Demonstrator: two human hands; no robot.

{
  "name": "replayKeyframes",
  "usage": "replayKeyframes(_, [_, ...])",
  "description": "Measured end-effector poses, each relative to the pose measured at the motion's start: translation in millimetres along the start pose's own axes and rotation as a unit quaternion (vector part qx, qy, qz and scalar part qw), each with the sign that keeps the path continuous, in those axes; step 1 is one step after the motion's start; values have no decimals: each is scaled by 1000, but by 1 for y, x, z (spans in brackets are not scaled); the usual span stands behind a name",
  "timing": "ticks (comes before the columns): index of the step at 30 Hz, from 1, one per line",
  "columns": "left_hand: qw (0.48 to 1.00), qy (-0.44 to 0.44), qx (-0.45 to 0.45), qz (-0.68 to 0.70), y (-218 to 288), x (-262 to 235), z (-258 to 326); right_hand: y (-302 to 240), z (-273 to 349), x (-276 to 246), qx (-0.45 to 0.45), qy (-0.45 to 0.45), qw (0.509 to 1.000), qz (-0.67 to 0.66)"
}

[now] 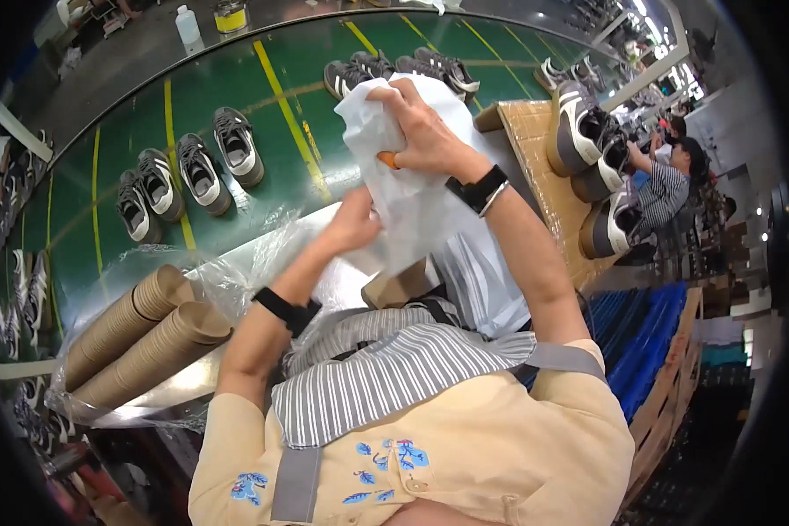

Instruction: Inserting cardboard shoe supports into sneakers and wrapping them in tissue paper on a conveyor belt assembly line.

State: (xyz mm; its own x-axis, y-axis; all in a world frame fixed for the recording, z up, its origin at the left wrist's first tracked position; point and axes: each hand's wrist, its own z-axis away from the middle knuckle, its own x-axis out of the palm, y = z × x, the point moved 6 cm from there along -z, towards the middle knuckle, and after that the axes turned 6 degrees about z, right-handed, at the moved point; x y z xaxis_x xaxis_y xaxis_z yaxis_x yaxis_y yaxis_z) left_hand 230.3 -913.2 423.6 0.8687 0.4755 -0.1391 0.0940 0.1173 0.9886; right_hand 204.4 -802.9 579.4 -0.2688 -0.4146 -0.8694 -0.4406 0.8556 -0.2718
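Observation:
A sheet of thin white tissue paper (412, 197) hangs in front of me, raised off the work surface. Near its top, my right hand (425, 131) grips it with the fingers bent over. A small orange piece (387, 159) shows at that hand's thumb; I cannot tell if it is a thumb cover. Lower on the paper's left side, my left hand (355, 223) is closed at the edge, slightly smeared by motion. More white sheets (473, 276) lie below my right forearm. Brown cardboard pieces (403, 282) sit close to my lap.
Grey and white sneakers (203, 175) stand on the green conveyor (294, 123); others (355, 74) are behind the paper. More shoes (579, 131) rest on a cardboard box (526, 140) at right. Stacked brown paper-pulp inserts (136, 351) lie in clear plastic at left. A co-worker (666, 184) sits far right.

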Motion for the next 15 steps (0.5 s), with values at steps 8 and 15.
replayKeyframes(8, [927,140,-193,-290,-65,16,28,-11,-13,-28,41,207,975,-73])
replayKeyframes(15, [982,53,55,171,16,49,43,-51,-40,-26,131,345,919,-139])
